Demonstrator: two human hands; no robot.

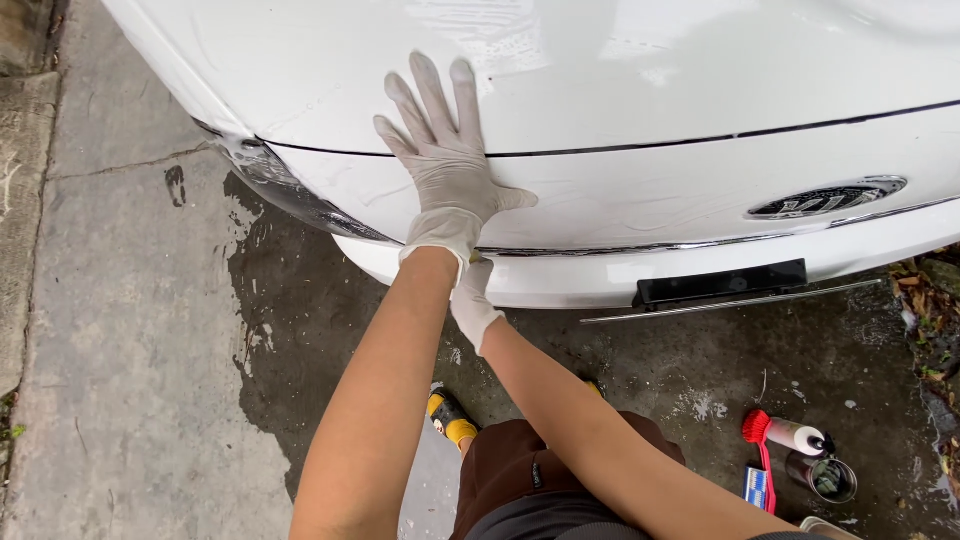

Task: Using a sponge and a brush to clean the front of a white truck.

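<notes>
Gloved left hand (447,165) lies open, flat on a wet white car (640,60) near its headlight (290,190); right hand (472,300) is tucked beneath, grip unclear.

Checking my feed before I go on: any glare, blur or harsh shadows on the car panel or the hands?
Head view: soft, even daylight, no hard shadows; pale sheen on the white car; left hand sharp; right hand mostly hidden behind it; slight wide-angle bend at the edges.

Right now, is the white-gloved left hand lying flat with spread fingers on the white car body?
Yes, the white-gloved left hand lies palm-down with fingers spread across the wet white car body, above the dark panel seam.
</notes>
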